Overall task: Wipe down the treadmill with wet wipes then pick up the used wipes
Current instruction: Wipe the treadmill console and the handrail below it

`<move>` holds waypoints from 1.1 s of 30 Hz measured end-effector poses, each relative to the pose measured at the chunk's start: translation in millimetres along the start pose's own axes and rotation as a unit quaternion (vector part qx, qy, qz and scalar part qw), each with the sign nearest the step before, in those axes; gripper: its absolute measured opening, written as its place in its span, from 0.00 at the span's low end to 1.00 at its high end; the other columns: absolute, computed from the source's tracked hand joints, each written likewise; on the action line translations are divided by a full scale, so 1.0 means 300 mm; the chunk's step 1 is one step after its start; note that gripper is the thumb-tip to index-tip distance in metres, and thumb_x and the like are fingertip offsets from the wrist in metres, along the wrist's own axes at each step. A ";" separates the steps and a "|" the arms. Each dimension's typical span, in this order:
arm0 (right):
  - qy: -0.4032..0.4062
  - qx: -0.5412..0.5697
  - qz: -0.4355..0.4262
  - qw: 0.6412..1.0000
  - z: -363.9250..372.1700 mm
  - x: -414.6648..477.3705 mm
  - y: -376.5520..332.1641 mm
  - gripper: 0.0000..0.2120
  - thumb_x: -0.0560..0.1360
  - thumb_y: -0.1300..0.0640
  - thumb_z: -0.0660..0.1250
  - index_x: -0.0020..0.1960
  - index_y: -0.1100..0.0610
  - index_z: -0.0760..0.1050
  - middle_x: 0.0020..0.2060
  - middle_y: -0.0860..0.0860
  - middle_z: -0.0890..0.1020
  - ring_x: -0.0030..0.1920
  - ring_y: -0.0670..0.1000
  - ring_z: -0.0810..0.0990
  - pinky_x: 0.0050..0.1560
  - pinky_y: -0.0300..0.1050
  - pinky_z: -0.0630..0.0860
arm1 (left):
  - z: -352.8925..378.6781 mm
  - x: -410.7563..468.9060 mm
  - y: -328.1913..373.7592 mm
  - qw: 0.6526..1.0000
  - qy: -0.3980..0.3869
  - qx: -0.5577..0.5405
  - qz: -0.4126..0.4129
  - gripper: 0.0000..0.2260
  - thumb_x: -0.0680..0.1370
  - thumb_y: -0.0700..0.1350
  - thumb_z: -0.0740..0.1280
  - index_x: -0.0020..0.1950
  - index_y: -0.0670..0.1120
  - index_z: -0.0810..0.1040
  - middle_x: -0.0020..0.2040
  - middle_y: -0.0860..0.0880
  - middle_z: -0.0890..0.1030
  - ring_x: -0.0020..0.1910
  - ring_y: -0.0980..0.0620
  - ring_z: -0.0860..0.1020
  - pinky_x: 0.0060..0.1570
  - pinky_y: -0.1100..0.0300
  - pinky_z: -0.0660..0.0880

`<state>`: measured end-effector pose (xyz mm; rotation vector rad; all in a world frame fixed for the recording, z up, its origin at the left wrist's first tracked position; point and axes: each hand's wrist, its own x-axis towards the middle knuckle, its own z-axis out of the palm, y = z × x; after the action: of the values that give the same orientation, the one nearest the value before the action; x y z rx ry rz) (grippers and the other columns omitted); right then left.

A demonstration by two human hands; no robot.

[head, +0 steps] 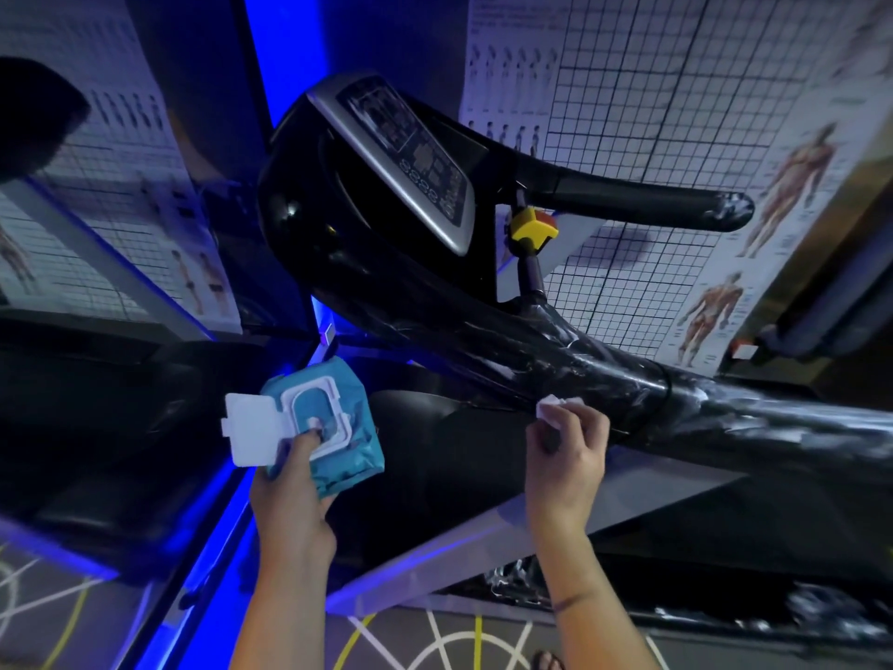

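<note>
A black treadmill fills the view, its console (410, 162) tilted up at the centre and its near handrail (676, 403) wrapped in shiny plastic film. My left hand (295, 486) grips a teal wet wipes pack (348, 456) with its white lid (249, 427) flipped open; my thumb rests on the pack's opening. My right hand (565, 452) pinches a small white wipe (555, 411) against the underside of the near handrail. The far handrail (652, 200) sticks out to the right.
A yellow and red safety key (531, 229) sits below the console. Anatomy posters (783, 195) and grid charts cover the walls around. Blue light strips run along the floor at the left. The floor (459, 640) has yellow and white line markings.
</note>
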<state>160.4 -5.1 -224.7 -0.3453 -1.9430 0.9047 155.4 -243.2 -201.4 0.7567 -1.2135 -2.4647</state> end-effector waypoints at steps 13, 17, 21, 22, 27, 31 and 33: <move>-0.077 0.091 -0.114 0.986 0.160 0.017 -0.284 0.09 0.74 0.71 0.71 0.53 0.63 0.84 0.51 0.52 0.77 0.49 0.50 0.79 0.50 0.41 0.78 | 0.001 0.002 -0.012 0.999 -0.023 0.024 -0.023 0.20 0.76 0.42 0.76 0.68 0.50 0.82 0.59 0.47 0.87 0.56 0.45 0.86 0.53 0.46 0.83; -0.089 0.072 -0.117 0.986 0.193 0.040 -0.259 0.09 0.75 0.68 0.72 0.54 0.62 0.85 0.52 0.51 0.77 0.50 0.51 0.79 0.51 0.39 0.77 | -0.003 -0.003 0.008 1.000 -0.015 0.020 -0.010 0.19 0.76 0.41 0.76 0.67 0.49 0.82 0.59 0.47 0.87 0.56 0.46 0.86 0.53 0.46 0.83; -0.057 0.063 -0.095 0.992 0.150 0.059 -0.189 0.11 0.74 0.69 0.73 0.54 0.60 0.85 0.54 0.47 0.74 0.52 0.54 0.81 0.54 0.37 0.76 | 0.007 -0.009 0.034 1.000 -0.013 0.013 -0.001 0.18 0.78 0.41 0.74 0.68 0.49 0.82 0.58 0.47 0.87 0.55 0.47 0.86 0.49 0.50 0.83; -0.046 0.060 -0.097 0.992 0.133 0.061 -0.169 0.11 0.73 0.70 0.73 0.53 0.60 0.85 0.54 0.47 0.74 0.52 0.55 0.81 0.53 0.41 0.78 | 0.012 -0.011 0.038 1.000 -0.013 0.010 -0.003 0.18 0.78 0.41 0.74 0.68 0.49 0.82 0.58 0.47 0.87 0.55 0.48 0.86 0.48 0.51 0.83; -0.008 0.039 -0.069 0.997 0.040 0.048 -0.054 0.10 0.73 0.70 0.74 0.52 0.60 0.85 0.53 0.49 0.76 0.51 0.50 0.79 0.49 0.46 0.80 | 0.041 -0.032 0.016 1.000 -0.004 -0.014 -0.024 0.17 0.78 0.41 0.74 0.67 0.48 0.83 0.59 0.47 0.87 0.57 0.48 0.86 0.45 0.52 0.84; 0.007 0.019 -0.049 0.999 -0.015 0.046 0.008 0.10 0.72 0.70 0.74 0.51 0.60 0.85 0.53 0.49 0.76 0.52 0.50 0.80 0.50 0.47 0.80 | 0.058 -0.048 -0.014 1.000 0.000 -0.023 -0.021 0.19 0.78 0.41 0.74 0.68 0.49 0.82 0.60 0.47 0.87 0.57 0.48 0.86 0.47 0.50 0.83; 0.004 0.001 -0.026 1.000 -0.038 0.051 0.021 0.10 0.71 0.70 0.74 0.50 0.59 0.85 0.53 0.51 0.77 0.52 0.52 0.80 0.48 0.50 0.81 | 0.064 -0.054 -0.024 0.999 0.003 -0.028 -0.021 0.19 0.78 0.40 0.74 0.69 0.49 0.81 0.60 0.48 0.86 0.56 0.49 0.86 0.46 0.51 0.83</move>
<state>161.4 13.2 -216.3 -0.2964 -1.9341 0.8711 157.6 -219.0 -192.1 0.7828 -1.1313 -2.5176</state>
